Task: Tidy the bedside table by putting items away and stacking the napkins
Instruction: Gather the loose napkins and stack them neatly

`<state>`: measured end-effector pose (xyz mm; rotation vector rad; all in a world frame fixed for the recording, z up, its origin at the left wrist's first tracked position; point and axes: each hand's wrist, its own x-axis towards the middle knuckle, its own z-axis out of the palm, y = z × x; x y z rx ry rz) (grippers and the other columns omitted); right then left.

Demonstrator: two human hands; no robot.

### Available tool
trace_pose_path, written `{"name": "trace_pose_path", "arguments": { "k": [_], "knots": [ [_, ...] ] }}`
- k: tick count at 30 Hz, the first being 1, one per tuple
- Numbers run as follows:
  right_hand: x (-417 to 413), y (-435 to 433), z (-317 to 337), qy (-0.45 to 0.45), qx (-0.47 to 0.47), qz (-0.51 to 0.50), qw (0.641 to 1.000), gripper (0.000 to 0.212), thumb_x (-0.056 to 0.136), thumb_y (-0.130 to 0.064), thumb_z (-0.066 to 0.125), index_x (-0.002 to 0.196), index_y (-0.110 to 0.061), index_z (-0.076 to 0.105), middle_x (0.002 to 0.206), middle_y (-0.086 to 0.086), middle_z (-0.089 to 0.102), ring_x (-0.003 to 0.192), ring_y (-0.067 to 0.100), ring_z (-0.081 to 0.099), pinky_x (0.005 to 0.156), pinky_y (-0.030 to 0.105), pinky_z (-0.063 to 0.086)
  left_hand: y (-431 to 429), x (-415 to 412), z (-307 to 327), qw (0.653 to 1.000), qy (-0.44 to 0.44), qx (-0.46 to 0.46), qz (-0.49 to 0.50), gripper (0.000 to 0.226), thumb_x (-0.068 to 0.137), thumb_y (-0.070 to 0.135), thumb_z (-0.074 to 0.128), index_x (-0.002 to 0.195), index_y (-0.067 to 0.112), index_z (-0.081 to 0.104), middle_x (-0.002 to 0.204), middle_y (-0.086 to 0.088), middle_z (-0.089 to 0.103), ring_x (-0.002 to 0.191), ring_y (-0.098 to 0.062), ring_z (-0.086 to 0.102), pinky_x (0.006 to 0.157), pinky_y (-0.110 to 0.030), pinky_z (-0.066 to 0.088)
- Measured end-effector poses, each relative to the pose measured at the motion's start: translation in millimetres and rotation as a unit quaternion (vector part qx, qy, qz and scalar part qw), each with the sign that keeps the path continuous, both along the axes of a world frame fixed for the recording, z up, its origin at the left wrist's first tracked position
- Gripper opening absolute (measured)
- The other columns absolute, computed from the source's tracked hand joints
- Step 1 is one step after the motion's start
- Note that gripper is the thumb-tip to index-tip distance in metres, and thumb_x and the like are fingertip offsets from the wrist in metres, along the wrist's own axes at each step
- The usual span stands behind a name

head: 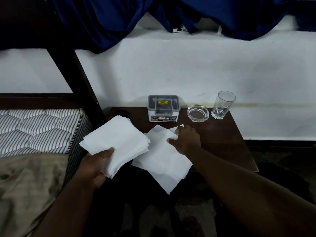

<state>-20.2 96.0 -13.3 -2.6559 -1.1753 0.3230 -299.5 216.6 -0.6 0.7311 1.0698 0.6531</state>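
A stack of white napkins [118, 141] is held above the left edge of the dark wooden bedside table [222, 142]. My left hand [95, 166] grips it at its near corner, thumb on top. Several loose white napkins [162, 161] lie on the table and hang over its front edge. My right hand [185, 140] pinches the far edge of the top loose napkin between thumb and fingers.
At the back of the table stand a small grey-lidded box [163, 108], a glass ashtray [198, 112] and an empty drinking glass [222, 105]. A striped mattress [39, 129] with a tan sheet lies to the left. Blue curtains [119, 19] hang above the white wall.
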Motion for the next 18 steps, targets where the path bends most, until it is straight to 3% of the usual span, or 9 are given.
{"name": "trace_pose_path", "arguments": {
  "k": [3,6,10,11,13,15,16,18],
  "knots": [
    [0,7,-3,0.015,-0.008,-0.004,1.0,0.045,0.083,-0.054,0.071,0.115,-0.022,0.064,0.128,0.009,0.056,0.124,0.031,0.053,0.102,0.041,0.045,2,-1,-4,1.0,-0.027,-0.008,0.012,0.043,0.094,-0.002,0.063,0.136,-0.002,0.058,0.135,-0.022,0.065,0.123,-0.039,0.063,0.104,-0.053,0.052],
    [-2,11,-5,0.022,-0.001,-0.021,1.0,0.039,0.086,-0.045,0.07,0.115,-0.019,0.065,0.127,0.011,0.057,0.123,0.033,0.055,0.101,0.041,0.048,3,1,-6,1.0,-0.013,0.007,0.019,0.044,0.09,-0.002,0.068,0.133,-0.001,0.061,0.133,-0.022,0.067,0.123,-0.04,0.063,0.111,-0.056,0.045],
    [-4,14,-6,0.036,0.044,-0.031,0.998,0.026,0.085,-0.03,0.064,0.105,-0.015,0.066,0.117,0.011,0.062,0.115,0.035,0.06,0.094,0.04,0.052,4,2,-8,1.0,-0.003,0.007,0.018,0.043,0.087,0.0,0.071,0.129,-0.001,0.063,0.128,-0.022,0.069,0.118,-0.039,0.066,0.106,-0.053,0.05],
    [-4,14,-7,0.044,0.066,-0.034,0.996,0.024,0.084,-0.03,0.065,0.103,-0.017,0.065,0.114,0.009,0.063,0.113,0.034,0.061,0.093,0.041,0.052,5,3,-8,1.0,-0.002,0.003,0.016,0.043,0.087,0.0,0.071,0.13,-0.002,0.062,0.126,-0.021,0.07,0.114,-0.038,0.068,0.099,-0.049,0.056],
    [-3,19,-8,0.045,0.089,-0.038,0.994,0.029,0.084,-0.037,0.069,0.106,-0.02,0.062,0.116,0.007,0.062,0.114,0.032,0.059,0.094,0.042,0.05,5,6,-7,1.0,0.009,0.008,0.016,0.038,0.09,0.0,0.068,0.127,-0.004,0.062,0.117,-0.018,0.071,0.095,-0.027,0.074,0.07,-0.031,0.063],
    [-1,27,-8,0.035,0.069,-0.036,0.996,0.041,0.083,-0.049,0.071,0.113,-0.022,0.063,0.122,0.007,0.059,0.118,0.031,0.056,0.099,0.043,0.047,4,8,-6,1.0,0.006,0.012,0.022,0.032,0.093,-0.002,0.066,0.124,-0.004,0.061,0.108,-0.015,0.071,0.073,-0.015,0.077,0.053,-0.021,0.059],
    [0,31,-8,0.033,0.051,-0.035,0.998,0.046,0.082,-0.055,0.071,0.114,-0.023,0.063,0.124,0.007,0.058,0.12,0.032,0.054,0.101,0.044,0.045,5,8,-8,1.0,0.006,0.011,0.025,0.03,0.092,-0.003,0.066,0.122,-0.003,0.062,0.109,-0.015,0.071,0.071,-0.013,0.078,0.054,-0.021,0.059],
    [1,40,-10,0.03,0.023,-0.034,0.999,0.052,0.08,-0.06,0.072,0.115,-0.022,0.063,0.126,0.009,0.056,0.123,0.032,0.052,0.104,0.044,0.044,6,5,-13,1.0,-0.002,0.004,0.027,0.035,0.089,-0.003,0.069,0.124,-0.004,0.064,0.117,-0.017,0.073,0.09,-0.022,0.078,0.071,-0.031,0.062]
  ]
}}
